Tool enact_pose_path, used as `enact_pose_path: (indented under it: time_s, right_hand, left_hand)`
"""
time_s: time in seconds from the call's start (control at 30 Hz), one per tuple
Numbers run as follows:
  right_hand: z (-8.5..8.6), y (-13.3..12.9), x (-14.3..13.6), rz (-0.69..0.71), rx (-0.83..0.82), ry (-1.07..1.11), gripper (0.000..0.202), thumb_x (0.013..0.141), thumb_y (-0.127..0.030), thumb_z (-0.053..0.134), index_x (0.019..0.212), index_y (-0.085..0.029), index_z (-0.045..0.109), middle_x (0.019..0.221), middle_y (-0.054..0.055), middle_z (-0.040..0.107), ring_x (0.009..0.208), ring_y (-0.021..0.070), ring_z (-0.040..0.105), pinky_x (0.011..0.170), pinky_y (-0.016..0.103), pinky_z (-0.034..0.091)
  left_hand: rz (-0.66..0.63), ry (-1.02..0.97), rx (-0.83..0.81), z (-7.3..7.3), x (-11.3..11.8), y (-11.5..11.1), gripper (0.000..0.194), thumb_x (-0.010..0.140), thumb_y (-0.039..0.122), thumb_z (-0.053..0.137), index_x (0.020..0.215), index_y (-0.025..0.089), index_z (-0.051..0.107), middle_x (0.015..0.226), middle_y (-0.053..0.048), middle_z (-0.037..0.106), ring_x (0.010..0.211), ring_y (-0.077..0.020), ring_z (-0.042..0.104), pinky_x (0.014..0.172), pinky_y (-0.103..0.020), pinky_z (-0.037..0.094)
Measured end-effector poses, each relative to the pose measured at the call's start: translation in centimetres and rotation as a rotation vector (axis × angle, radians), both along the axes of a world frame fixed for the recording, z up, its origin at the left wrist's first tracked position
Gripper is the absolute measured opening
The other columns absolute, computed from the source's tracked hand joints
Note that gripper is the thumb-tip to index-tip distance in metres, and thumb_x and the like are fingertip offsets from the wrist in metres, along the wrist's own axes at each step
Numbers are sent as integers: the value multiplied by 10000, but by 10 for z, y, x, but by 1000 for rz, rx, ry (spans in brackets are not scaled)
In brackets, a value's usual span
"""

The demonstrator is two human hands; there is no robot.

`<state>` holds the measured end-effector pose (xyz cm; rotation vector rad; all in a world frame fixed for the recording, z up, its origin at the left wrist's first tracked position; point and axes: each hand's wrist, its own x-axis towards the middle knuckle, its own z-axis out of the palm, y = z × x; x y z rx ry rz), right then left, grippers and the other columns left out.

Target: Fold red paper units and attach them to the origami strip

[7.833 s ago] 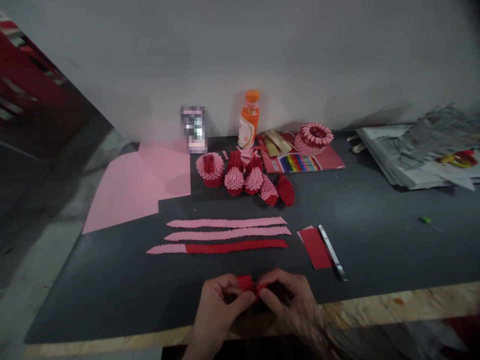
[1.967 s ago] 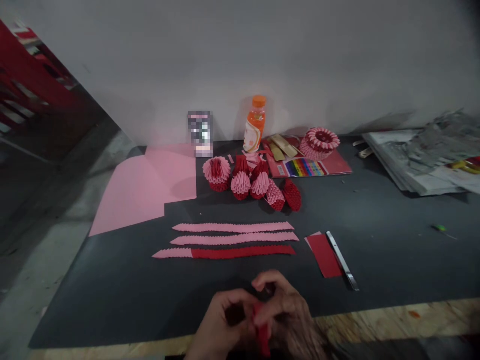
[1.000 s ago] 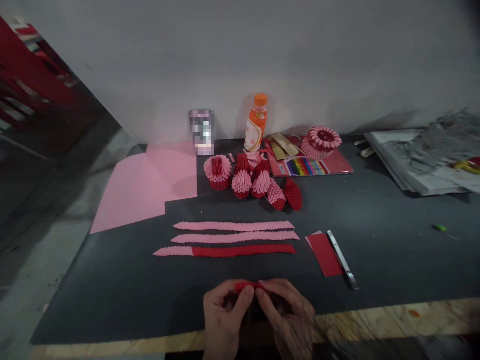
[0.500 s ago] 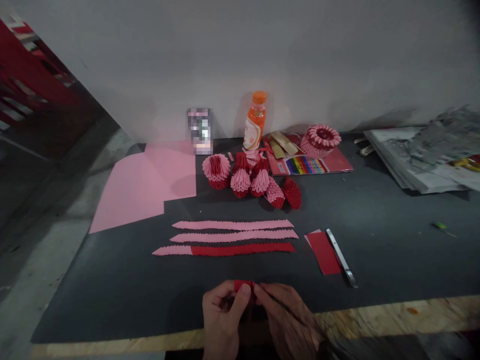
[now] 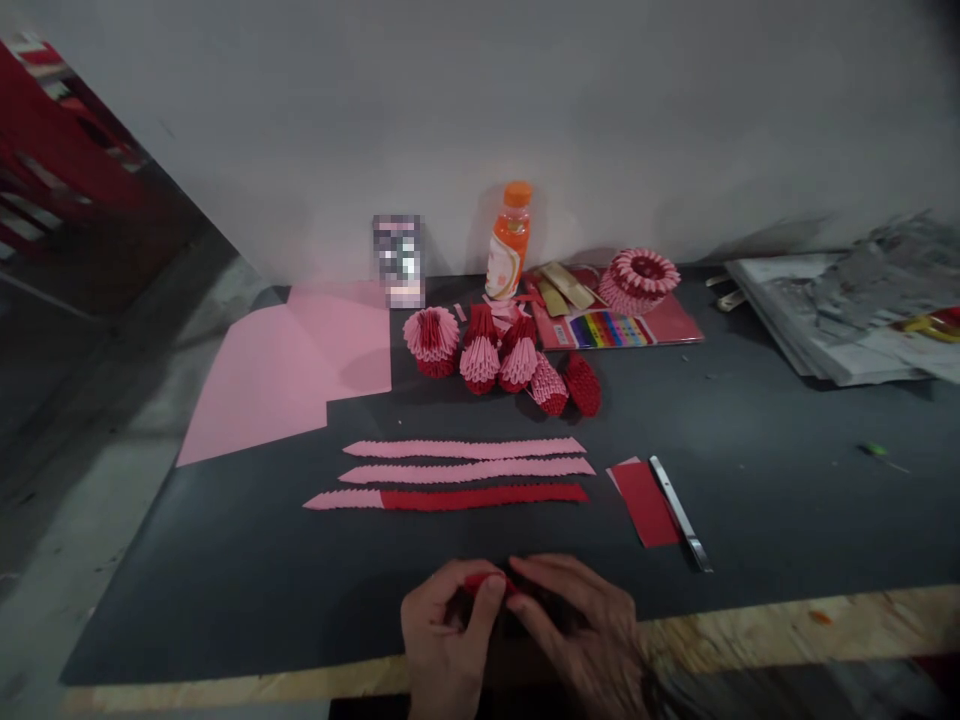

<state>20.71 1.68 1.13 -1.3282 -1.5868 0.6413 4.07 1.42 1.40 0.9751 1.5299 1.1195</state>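
A small folded piece of red paper [image 5: 484,580] is pinched between the thumb and fingers of my left hand [image 5: 448,630], near the table's front edge. My right hand [image 5: 581,620] is at the paper's right end, its thumb tip against it. The right forefinger is raised a little off the thumb, and the fingers beneath are hidden. Beyond my hands lie two pink zigzag-edged paper strips [image 5: 465,448] and a strip that is part pink, part red [image 5: 480,498]. To the right, a flat red paper piece [image 5: 645,505] lies beside a silver metal cutter-like tool [image 5: 680,515].
Pink sheets [image 5: 285,370] cover the left. Folded-paper pieces [image 5: 478,350] stand mid-table, behind them an orange bottle [image 5: 510,240] and a pixelated upright object [image 5: 399,262]. A round paper piece [image 5: 640,280] rests on a paper pack [image 5: 675,325]. A paper stack [image 5: 810,340] lies right.
The red paper has tilted and folded narrower between my hands. My right forefinger has lifted away from the thumb, and the right hand has opened slightly.
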Motion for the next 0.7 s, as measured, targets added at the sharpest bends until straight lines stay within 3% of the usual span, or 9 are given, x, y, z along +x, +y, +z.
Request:
enact_pose_path:
  time_s: [0.1,0.23,0.37,0.53,0.7]
  right_hand:
    - [5,2,-7,-36,-38,88,72,926,-298,865,917,-349,915,809,-44,907,636,152,869,639,153,712]
    - [5,1,-11,-118,-54,160,94,906,-274,875,841,-338,899,771,-41,880,609,147,847,590,162,694]
    - [4,0,-16,-131,-56,156,93,914,-252,857,871,-324,897,749,-33,858,569,143,814,492,169,646]
    - [6,3,-22,-159,60,131,137,930,-212,822,926,-344,856,776,-57,852,612,154,818,595,218,711]
    - [9,6,-13,-4,145,54,170,983,-150,779,942,-309,825,795,-49,858,651,140,826,630,204,712]
  left_hand:
    - [44,-45,-20,2,2,3,336,746,616,950,668,291,915,600,-47,848,556,-232,780,565,-304,671]
    - [15,-104,-79,3,4,6,409,621,648,1016,719,257,944,620,-77,869,555,-261,790,546,-330,674]
    - [21,-139,-119,0,3,2,360,744,599,977,755,241,936,693,-70,897,644,-246,818,643,-303,685]
    - [25,-266,-135,-10,-1,-6,355,793,587,980,807,235,936,687,-26,863,656,-168,758,659,-241,630]
    - [50,-386,-183,-14,-2,-9,360,807,580,986,831,224,941,742,-43,883,724,-160,763,729,-240,624]
